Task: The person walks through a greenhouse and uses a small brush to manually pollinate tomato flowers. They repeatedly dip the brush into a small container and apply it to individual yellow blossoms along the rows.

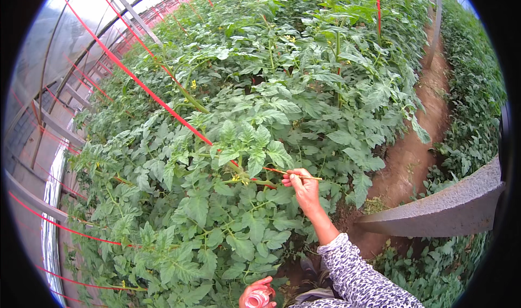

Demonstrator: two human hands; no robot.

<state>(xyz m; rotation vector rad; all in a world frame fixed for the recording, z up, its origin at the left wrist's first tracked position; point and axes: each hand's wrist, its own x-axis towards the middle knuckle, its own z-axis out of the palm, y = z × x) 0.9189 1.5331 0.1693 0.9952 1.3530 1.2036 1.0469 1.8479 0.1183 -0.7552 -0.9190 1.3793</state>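
In my right hand (303,189) is a thin wooden stick (311,178), pinched between thumb and fingers. Its reddish tip points left toward a tomato plant's stem (241,170). Small yellow tomato flowers (245,181) hang on that stem, just left of the tip; a leaf partly covers this spot, so I cannot tell whether the tip touches anything. A red string (171,112) runs taut from the upper left down to the same plant. At the bottom edge, my left hand (249,290) is curled around a small round pinkish container (257,298), partly cut off by the frame.
Dense tomato foliage (195,234) surrounds both hands. A grey concrete post (431,206) juts in at the right beside a bare dirt path (401,169). More red strings (65,228) cross the left side, near the greenhouse's plastic wall (32,63) and a strip of silvery film (52,210).
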